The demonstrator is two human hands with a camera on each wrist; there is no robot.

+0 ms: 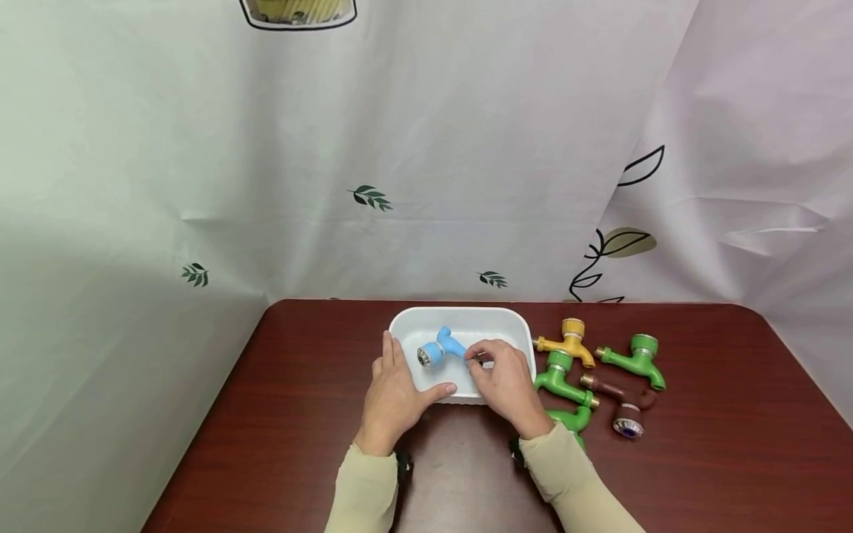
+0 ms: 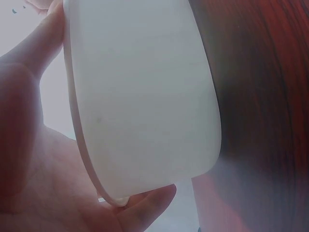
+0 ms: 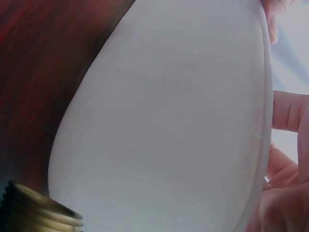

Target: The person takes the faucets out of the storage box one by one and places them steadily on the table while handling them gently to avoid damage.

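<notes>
A blue plastic tap [image 1: 451, 345] with a silver-ended knob lies in the white tray [image 1: 460, 314]. Its right end is hidden behind the fingers of my right hand [image 1: 503, 377], which pinch it inside the tray. My left hand [image 1: 393, 396] rests against the tray's near left corner. Its fingers stretch straight along the left side and the thumb lies at the front rim. The left wrist view shows a fingertip [image 2: 161, 195] against the tray's outer wall [image 2: 145, 106]. From the right wrist, the tray wall [image 3: 164, 116] hides most of the hand.
Right of the tray lie a yellow tap [image 1: 571, 344], a green tap [image 1: 558, 377], another green tap [image 1: 641, 361] and a brown tap [image 1: 623, 406]. One more green tap [image 1: 573, 420] is partly behind my right forearm. A patterned white sheet [image 1: 426, 185] hangs behind the table [image 1: 300, 414].
</notes>
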